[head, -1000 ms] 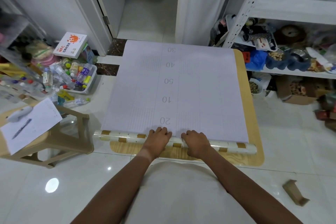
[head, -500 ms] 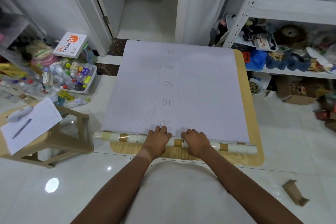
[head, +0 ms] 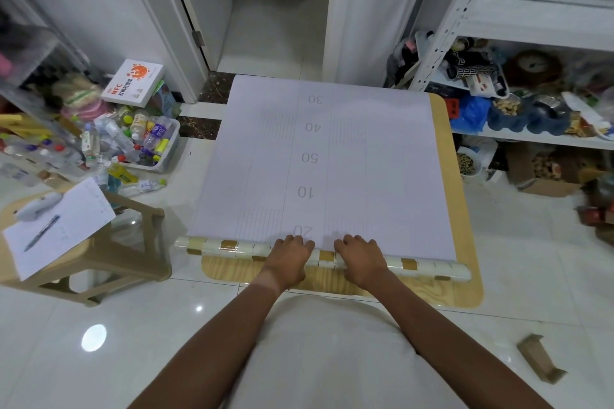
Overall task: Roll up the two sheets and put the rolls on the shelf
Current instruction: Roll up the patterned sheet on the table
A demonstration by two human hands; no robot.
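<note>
White-and-tan roll (head: 232,247), under both hands: left hand (head: 292,254) and right hand (head: 360,257) rest curled over its middle, presumably for even winding. Sheet (head: 332,159) lies flat beyond the fingers; shelf (head: 531,139) stands to their right.

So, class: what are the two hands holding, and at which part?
Both the left hand and right hand hold the rolled part of the sheet near its middle, fingers curled over it.
</note>
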